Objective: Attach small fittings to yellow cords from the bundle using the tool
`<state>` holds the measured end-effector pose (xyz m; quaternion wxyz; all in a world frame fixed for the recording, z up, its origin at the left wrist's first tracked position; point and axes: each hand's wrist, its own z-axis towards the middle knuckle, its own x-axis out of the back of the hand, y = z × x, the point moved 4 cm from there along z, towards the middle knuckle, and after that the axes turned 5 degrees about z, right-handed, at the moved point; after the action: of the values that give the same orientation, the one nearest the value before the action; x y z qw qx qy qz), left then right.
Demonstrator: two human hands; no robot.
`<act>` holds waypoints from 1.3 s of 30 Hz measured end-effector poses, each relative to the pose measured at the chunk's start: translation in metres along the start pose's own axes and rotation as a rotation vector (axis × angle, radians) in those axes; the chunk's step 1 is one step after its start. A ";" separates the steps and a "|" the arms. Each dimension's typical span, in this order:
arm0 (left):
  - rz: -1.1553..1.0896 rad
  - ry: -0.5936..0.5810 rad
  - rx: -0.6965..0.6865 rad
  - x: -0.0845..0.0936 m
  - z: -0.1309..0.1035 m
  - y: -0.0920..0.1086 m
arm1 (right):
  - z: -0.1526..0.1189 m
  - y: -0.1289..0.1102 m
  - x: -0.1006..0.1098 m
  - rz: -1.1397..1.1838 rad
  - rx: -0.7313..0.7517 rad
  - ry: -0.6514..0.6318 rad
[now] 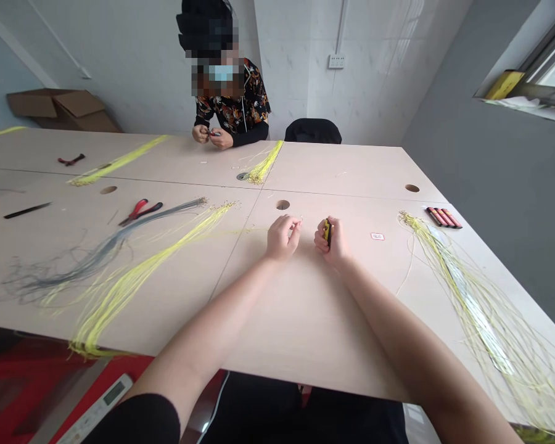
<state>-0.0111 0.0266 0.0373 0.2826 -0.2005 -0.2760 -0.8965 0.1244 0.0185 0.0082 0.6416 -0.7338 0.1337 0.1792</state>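
Note:
My left hand is closed in a pinch, with a thin yellow cord running into it from the left along the tabletop. A tiny pale tip sticks out past its fingertips. Just to the right, my right hand is wrapped round a small yellow-and-black object that looks like a lighter, thumb on top. The hands are a short gap apart, above the table. A bundle of yellow cords with gold-coloured ends lies left of my left hand. Beside it stretches a bundle of grey cords.
Red-handled pliers and a black tweezer-like tool lie leftward. At right are pale yellow cords, several red cylinders and a small label. A cable hole lies ahead. A co-worker sits opposite, hands on a tool.

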 end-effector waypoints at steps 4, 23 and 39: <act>-0.006 -0.046 0.003 -0.002 -0.001 0.008 | -0.004 0.011 -0.003 -0.062 -0.017 -0.004; -0.028 -0.046 -0.043 -0.003 -0.004 0.011 | 0.002 0.008 -0.004 -0.016 -0.013 -0.173; -0.082 0.021 -0.154 -0.003 -0.006 0.016 | 0.001 0.016 -0.008 -0.028 -0.013 -0.188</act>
<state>0.0000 0.0128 0.0376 0.2320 -0.2010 -0.2111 -0.9280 0.1106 0.0168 -0.0025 0.6488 -0.7197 0.0615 0.2393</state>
